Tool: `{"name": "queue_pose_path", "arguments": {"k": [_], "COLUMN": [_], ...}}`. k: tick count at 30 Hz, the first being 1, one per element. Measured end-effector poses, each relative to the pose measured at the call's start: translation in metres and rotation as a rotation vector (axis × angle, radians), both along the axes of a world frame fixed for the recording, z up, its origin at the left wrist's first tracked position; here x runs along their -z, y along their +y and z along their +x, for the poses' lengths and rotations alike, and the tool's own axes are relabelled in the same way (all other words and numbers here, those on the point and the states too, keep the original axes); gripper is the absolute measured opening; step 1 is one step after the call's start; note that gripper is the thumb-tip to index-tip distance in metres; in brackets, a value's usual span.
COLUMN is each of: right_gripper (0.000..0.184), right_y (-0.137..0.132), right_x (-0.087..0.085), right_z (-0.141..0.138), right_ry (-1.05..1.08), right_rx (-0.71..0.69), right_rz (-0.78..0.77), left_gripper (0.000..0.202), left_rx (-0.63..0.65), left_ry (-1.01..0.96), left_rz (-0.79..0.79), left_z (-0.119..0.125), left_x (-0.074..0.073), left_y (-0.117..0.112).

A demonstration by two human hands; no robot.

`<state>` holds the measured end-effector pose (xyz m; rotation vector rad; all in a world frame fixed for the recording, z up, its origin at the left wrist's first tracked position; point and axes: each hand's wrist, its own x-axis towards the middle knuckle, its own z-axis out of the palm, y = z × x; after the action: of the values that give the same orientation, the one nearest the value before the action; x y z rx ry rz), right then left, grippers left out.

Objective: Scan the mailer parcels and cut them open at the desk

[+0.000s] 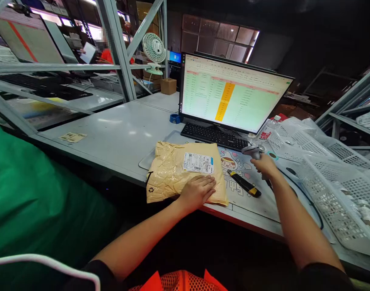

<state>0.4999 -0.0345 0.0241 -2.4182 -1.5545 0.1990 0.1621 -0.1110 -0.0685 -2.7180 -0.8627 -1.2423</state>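
Observation:
A yellow padded mailing bag [169, 173] lies at the table's front edge, its white shipping label [198, 162] facing up. My left hand [198, 190] rests flat on the bag just below the label, fingers stretched out. My right hand [266, 165] is wrapped round the handle of a barcode scanner [253, 150], whose grey head points left towards the bag. Between the two hands lies a black and yellow utility knife [244, 183] on a printed desk mat [233, 198].
Behind the bag stand a black keyboard [215, 136] and a monitor [230, 95] showing a spreadsheet. White plastic baskets [333, 202] and a bottle [272, 123] are at the right. A metal frame post [119, 52], a fan [154, 48] and a small cardboard box [168, 86] are at the left rear.

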Motion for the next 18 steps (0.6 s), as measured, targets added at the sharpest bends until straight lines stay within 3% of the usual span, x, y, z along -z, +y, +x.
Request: {"name": "queue_pose_path", "arguments": {"k": [2, 5, 9, 13, 15, 18], "right_gripper": [0.028, 0.038, 0.039, 0.025, 0.025, 0.030], "right_y": [-0.016, -0.055, -0.098, -0.102, -0.095, -0.078], "right_x": [-0.032, -0.082, -0.126, -0.132, -0.125, -0.106], "right_z": [-0.003, -0.022, -0.063, -0.084, -0.081, -0.068], "right_ry": [0.171, 0.394, 0.299, 0.188, 0.181, 0.146], "right_rx": [-0.133, -0.372, -0.593, -0.801, -0.804, -0.700], "right_rz": [-0.022, -0.098, -0.192, -0.127, -0.106, -0.089], "left_gripper": [0.028, 0.025, 0.025, 0.025, 0.026, 0.030], "left_rx": [0.026, 0.031, 0.025, 0.025, 0.032, 0.038], "left_ry": [-0.038, -0.056, -0.030, -0.028, -0.012, 0.061], "left_rz": [0.014, 0.004, -0.011, -0.047, -0.086, -0.177], "left_z": [0.001, 0.003, 0.003, 0.003, 0.002, -0.003], "left_x": [-0.002, -0.005, -0.006, -0.006, -0.010, -0.024], "left_y": [0.000, -0.001, -0.002, -0.004, -0.006, -0.011]}}
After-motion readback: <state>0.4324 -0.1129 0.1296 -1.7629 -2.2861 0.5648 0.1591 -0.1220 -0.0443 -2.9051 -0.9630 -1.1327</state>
